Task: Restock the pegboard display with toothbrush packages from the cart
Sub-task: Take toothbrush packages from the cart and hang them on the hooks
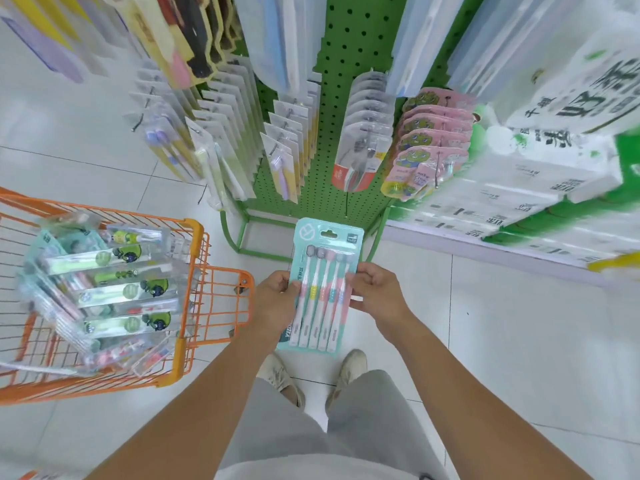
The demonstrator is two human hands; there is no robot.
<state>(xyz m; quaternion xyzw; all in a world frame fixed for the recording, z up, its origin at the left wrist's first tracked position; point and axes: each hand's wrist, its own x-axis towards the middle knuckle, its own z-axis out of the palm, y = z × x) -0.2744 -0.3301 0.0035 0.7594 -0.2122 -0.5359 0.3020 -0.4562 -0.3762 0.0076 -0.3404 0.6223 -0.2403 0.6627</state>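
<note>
While the left hand (275, 299) and right hand (375, 289) each pinch a side edge of the teal toothbrush package (323, 282), it is held upright before the green pegboard display (343, 64), right of the orange cart (194, 244) holding further packages.

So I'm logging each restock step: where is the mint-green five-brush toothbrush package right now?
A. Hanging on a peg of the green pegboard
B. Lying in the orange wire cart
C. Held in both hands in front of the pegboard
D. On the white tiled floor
C: the mint-green five-brush toothbrush package is gripped at its sides by the left hand and right hand, below the green pegboard, not yet hung.
</note>
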